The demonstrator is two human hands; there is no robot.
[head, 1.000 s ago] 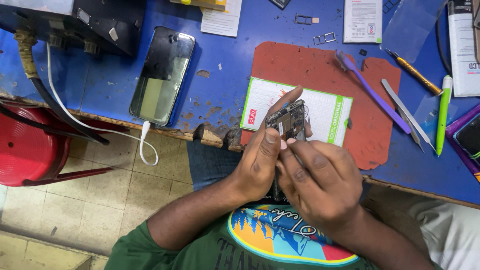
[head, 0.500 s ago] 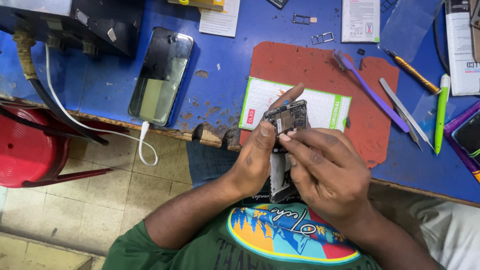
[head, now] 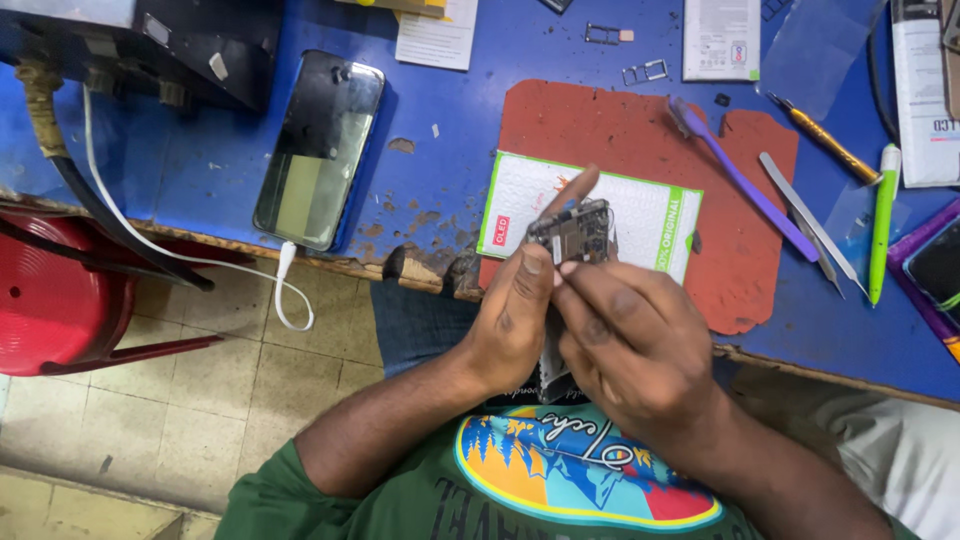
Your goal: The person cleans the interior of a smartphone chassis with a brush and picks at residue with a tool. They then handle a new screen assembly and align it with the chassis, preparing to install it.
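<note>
Both hands shifted slightly w/ phone frame (head: 572, 235); left hand (head: 515, 320) grip pinches it, right hand (head: 630, 345) fingertips press at 3 o'clock. Keep it steady.

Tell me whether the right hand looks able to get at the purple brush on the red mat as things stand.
Probably yes, once freed: the right hand is busy on the opened phone with the left hand. The purple brush lies uncovered on the red mat, nothing between.

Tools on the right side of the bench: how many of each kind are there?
Purple brush: 1
Metal tweezers: 1
Orange-handled screwdriver: 1
Green-and-white pen: 1
Total: 4
</note>
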